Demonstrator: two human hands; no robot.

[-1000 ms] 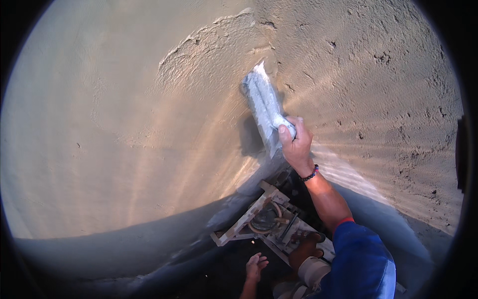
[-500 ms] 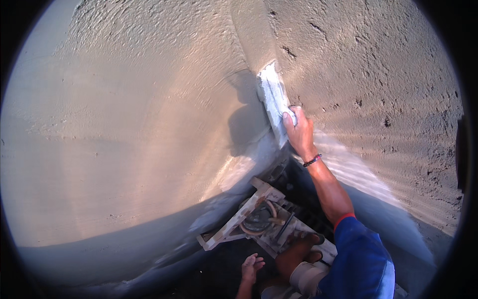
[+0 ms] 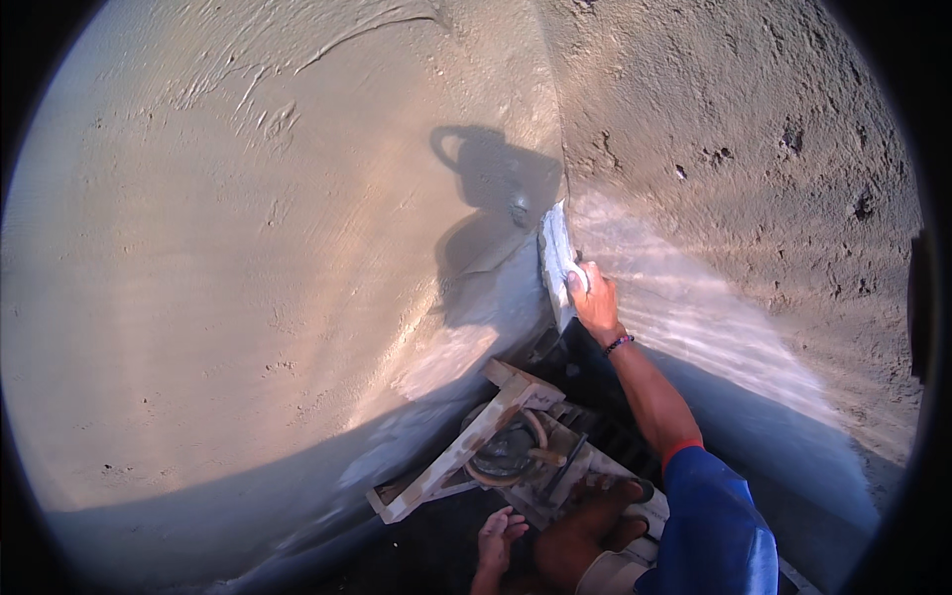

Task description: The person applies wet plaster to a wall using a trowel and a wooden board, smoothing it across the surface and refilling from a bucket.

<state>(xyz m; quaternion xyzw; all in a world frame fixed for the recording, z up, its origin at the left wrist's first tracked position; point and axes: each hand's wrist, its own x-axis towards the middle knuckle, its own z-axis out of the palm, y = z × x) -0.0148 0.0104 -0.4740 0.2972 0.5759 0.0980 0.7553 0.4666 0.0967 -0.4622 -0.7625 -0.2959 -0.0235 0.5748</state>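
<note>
Hands: two, one grasping and one free.
Right hand [image 3: 595, 302]: closed around the grip of the trowel, thumb on the near side, fingers wrapped over.
Left hand [image 3: 501, 537]: partly open, fingers loosely curled, nothing visible in it; it hangs low, near the wooden frame.
Trowel [image 3: 555, 243]: one, long and narrow, coated in whitish plaster; it is at the corner, its far tip pointing up along the seam. How much of the blade touches the plaster is unclear.
Walls: two, meeting at one corner [image 3: 562, 129]. The left wall [image 3: 248, 278] is mostly smooth, with ridges near the top; the right wall [image 3: 783, 188] is coarse and pitted.
Shadow [image 3: 486, 164]: one dark patch on the left wall, beside the corner.
Bracelet [image 3: 619, 343]: one, dark and beaded, on the right wrist.
Sleeve [image 3: 719, 516]: one in view, blue with a red edge.
Wooden frame [image 3: 451, 458]: one, below the corner.
Container [image 3: 504, 448]: one, round, beside the frame's long bar; its contents are hard to tell.
</note>
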